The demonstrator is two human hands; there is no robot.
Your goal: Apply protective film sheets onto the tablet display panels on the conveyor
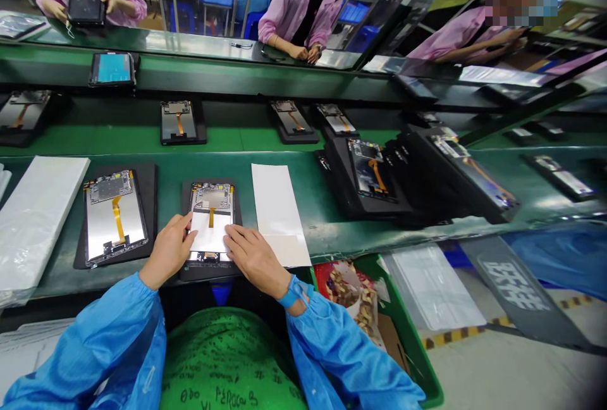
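Observation:
In front of me lies an opened tablet screen assembly (pixel 220 219), with a circuit board at its top and a short orange ribbon cable (pixel 211 217) ending midway down the bright panel. A black foam pad (pixel 190 274) is under it. At its left edge my left hand (pixel 169 248) is closed, thumb and index finger on the side just below the board. My right hand (pixel 256 257) rests its outstretched fingers on the panel's right edge. Another opened tablet (pixel 102 223) lies to the left on its own black pad. A white sheet (pixel 279 211) is just to the right.
A white plastic-wrapped stack (pixel 40 220) lies at the far left. Black pads with opened tablets (pixel 372 173) are piled at the right. Behind, a green conveyor (pixel 241 138) carries several tablets. A green bin (pixel 417 372) with scraps stands below. Co-workers (pixel 303 14) sit opposite.

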